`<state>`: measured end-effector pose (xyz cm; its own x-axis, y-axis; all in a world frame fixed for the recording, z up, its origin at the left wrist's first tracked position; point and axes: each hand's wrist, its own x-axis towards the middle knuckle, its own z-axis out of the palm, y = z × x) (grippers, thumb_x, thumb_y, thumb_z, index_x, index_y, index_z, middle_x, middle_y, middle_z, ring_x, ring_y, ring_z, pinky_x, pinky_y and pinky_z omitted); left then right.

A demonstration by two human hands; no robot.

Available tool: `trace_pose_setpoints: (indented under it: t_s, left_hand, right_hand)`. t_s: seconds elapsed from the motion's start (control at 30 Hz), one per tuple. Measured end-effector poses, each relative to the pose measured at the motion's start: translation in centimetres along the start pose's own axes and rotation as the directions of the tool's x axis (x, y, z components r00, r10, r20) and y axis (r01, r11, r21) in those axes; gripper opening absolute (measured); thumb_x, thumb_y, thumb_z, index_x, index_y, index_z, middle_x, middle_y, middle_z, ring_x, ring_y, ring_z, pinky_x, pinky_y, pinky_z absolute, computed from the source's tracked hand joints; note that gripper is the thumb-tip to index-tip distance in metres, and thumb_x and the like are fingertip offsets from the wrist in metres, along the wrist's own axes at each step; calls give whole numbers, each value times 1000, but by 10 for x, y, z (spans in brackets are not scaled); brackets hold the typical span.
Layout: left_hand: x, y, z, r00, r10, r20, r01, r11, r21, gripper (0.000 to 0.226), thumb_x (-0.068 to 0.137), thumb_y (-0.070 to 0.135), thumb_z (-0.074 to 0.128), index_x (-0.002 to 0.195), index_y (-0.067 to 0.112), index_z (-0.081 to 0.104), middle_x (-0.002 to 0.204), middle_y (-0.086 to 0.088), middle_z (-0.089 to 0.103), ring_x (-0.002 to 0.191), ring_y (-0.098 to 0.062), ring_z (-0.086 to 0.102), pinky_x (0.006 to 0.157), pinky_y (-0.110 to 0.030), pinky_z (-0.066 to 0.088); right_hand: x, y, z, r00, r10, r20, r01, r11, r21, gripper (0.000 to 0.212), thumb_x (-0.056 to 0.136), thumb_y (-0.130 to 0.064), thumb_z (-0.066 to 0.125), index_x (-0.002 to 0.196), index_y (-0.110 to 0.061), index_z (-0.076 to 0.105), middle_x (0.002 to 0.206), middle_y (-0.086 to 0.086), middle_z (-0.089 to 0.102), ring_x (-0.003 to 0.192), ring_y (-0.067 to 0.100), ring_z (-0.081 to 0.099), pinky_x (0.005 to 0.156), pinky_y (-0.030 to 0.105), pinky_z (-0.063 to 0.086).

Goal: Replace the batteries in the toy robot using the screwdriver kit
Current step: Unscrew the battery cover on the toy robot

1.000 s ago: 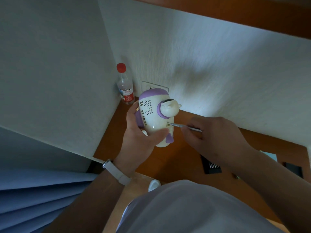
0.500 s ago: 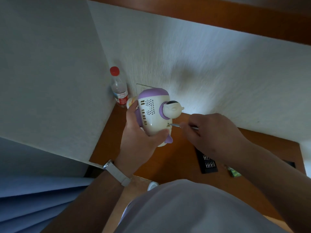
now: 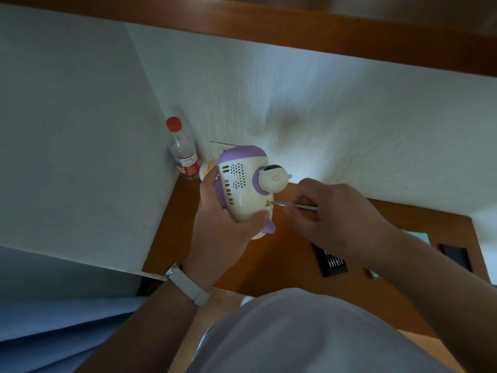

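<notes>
A white and purple toy robot (image 3: 243, 184) is held up above the wooden desk, its vented back turned toward me. My left hand (image 3: 223, 227) grips it from the left and below. My right hand (image 3: 333, 211) pinches a thin metal screwdriver (image 3: 291, 205), and its tip sits in a small hole low on the toy's back. The black screwdriver kit (image 3: 332, 261) lies open on the desk under my right forearm, partly hidden. A small green battery (image 3: 372, 274) lies beside it.
A clear bottle with a red cap (image 3: 183, 152) stands in the desk's far left corner against white walls. A wall socket (image 3: 219, 148) is behind the toy. A black object (image 3: 457, 257) and a pale blue item (image 3: 418, 235) lie at the right.
The view shifted slightly. My right hand slid back along the screwdriver, showing more of the shaft. The tip stays in the same hole on the toy.
</notes>
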<state>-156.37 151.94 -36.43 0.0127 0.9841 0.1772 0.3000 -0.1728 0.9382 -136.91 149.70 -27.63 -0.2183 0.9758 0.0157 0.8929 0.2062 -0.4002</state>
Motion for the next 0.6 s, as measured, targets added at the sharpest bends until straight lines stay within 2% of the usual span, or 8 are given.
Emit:
trace_pose_setpoints:
  t_s: [0.13,0.2,0.3,0.37,0.47,0.5,0.6]
  left_hand:
    - [0,4,6,999,15,28,-14,1000,-12,92,70,21,91,134,43,28,108,56,44,105,24,50,60,2,45]
    - [-1,9,10,999,25,39,-24,999,-23,92,70,19,91,130,47,28,108,57,43,105,26,50,59,2,45]
    - [-4,16,18,998,36,54,-34,999,-40,94,69,20,91,130,50,27,109,57,43,107,24,50,59,0,46]
    - [-6,20,25,997,47,65,-44,998,-35,96,70,22,91,134,48,26,110,56,42,108,23,49,59,-1,47]
    - [-10,30,36,995,66,79,-64,998,-29,96,70,23,91,132,54,25,111,56,42,109,22,48,59,-1,47]
    - [-12,34,40,994,73,80,-72,997,-25,95,70,24,91,132,53,25,111,56,41,110,23,48,59,-1,47]
    - [-17,48,50,992,97,75,-96,995,-21,93,68,40,87,137,46,26,114,56,41,112,22,47,60,0,46]
  right_hand:
    - [-6,0,-5,999,38,-10,-38,999,-23,19,92,-42,52,82,-26,54,53,-8,50,41,9,45,39,14,27]
    - [-11,2,-6,996,80,-26,-80,997,-11,20,94,-40,54,80,-25,55,52,-9,49,41,7,43,37,17,32]
    - [-21,9,-6,986,164,-33,-162,985,50,26,95,-41,52,73,-27,52,52,-6,49,42,9,46,49,16,41]
    - [-27,15,-8,978,207,-25,-206,977,57,29,94,-45,49,71,-28,51,54,-5,52,45,11,52,46,19,41]
    - [-35,23,-15,977,213,-20,-212,976,47,28,92,-49,46,75,-28,53,57,-6,56,49,11,56,41,22,42]
    - [-38,26,-17,977,211,-20,-210,977,47,26,92,-49,47,76,-29,53,57,-7,56,49,10,56,42,23,43]
    - [-47,34,-25,974,226,-25,-224,973,62,27,92,-49,47,73,-30,52,57,-8,56,49,8,55,38,14,37]
